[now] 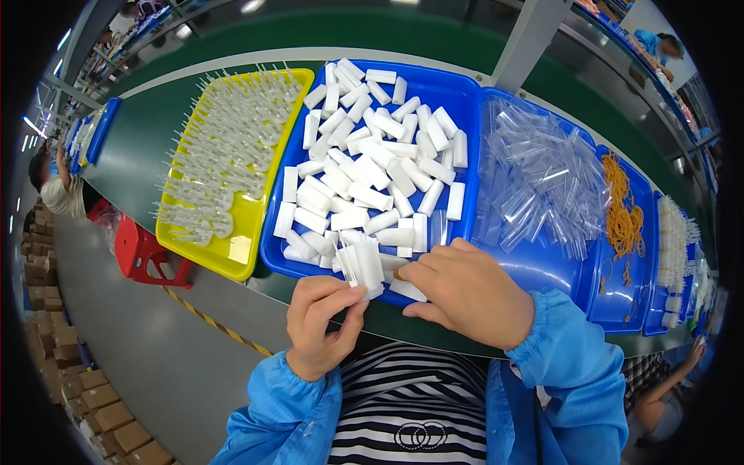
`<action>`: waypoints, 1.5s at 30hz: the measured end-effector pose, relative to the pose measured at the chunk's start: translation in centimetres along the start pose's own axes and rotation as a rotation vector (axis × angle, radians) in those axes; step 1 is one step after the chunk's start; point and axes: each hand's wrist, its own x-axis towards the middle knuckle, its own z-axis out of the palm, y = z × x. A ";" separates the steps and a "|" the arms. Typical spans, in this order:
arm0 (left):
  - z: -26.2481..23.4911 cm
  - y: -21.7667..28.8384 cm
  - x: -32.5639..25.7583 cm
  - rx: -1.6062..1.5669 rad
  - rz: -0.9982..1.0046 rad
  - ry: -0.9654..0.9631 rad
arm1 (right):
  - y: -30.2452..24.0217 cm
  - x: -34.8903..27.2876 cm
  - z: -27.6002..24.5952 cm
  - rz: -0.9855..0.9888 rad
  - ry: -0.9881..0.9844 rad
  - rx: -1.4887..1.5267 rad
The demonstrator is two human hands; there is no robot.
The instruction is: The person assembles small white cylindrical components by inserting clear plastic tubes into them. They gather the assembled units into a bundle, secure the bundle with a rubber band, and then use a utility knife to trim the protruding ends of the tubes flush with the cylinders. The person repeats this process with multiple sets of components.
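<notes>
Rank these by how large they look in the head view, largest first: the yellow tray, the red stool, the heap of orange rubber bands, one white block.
1. yellow tray
2. red stool and heap of orange rubber bands: similar spread, and the stool stands farther off, so unranked
3. white block

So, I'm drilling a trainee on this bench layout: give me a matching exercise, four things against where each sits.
Things:
1. pin-like white parts
2. white blocks
3. clear sleeves
4. orange rubber bands

Places:
A. blue tray furthest right of these
B. yellow tray
C. blue tray just right of the yellow one
D. blue tray beside the right hand

Pairs: 1-B, 2-C, 3-D, 4-A
</notes>
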 end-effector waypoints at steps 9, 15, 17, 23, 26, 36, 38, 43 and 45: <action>-0.9 1.4 0.7 0.042 0.125 -0.174 | 0.3 0.0 -2.6 0.253 0.361 0.634; -1.0 3.1 1.5 -0.073 0.234 -0.312 | 1.0 -0.1 -2.0 0.321 0.336 0.793; -0.7 3.2 1.4 -0.075 0.255 -0.325 | 1.5 -0.1 -1.5 0.130 0.326 0.619; -0.3 3.2 1.3 -0.042 0.264 -0.304 | 0.7 0.0 -1.0 -0.010 0.480 0.139; 0.4 3.0 0.8 -0.095 0.273 -0.223 | 0.0 0.1 -0.4 -0.069 0.579 0.012; 1.1 2.6 0.7 -0.059 0.270 -0.146 | -1.9 -0.5 2.4 0.019 0.631 0.084; 0.7 2.7 0.9 0.036 0.275 -0.128 | -1.8 -0.3 2.1 -0.010 0.618 0.116; -0.8 1.8 0.8 0.168 0.265 -0.120 | -0.7 1.1 1.1 0.059 0.677 0.199; -1.7 0.7 0.3 0.222 0.217 -0.071 | -0.5 1.2 1.0 0.018 0.568 0.003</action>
